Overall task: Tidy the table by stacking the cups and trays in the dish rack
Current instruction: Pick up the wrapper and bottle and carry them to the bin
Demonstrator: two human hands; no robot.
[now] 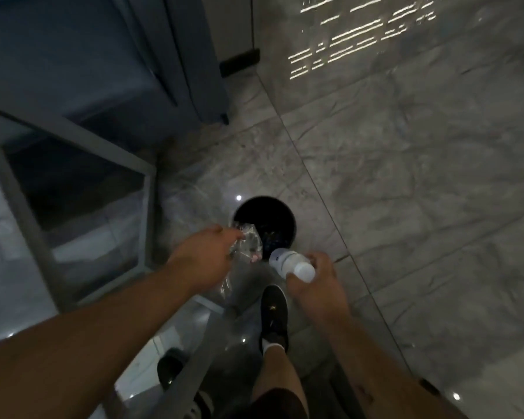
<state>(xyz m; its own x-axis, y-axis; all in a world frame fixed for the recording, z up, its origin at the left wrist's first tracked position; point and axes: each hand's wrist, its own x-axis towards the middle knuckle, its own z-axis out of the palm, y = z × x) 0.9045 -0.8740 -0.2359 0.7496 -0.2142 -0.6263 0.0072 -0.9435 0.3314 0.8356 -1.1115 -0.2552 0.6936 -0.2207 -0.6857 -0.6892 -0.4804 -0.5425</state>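
Fingers (294,282) of right hand grip white bottle (291,265); left hand (206,252) pinches clear wrapper (248,241).
Black bin (265,225) at 12 o'clock; cups, trays, rack unseen, stacking apparently not begun.

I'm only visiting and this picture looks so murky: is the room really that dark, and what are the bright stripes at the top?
Head view: the room is dim and the picture soft, so the clear wrapper in the left hand smears over the black bin. Striped light falls at the top, small glare spots dot the glossy floor, and the wide lens bends edges. The white bottle in the right hand stands out brightest.
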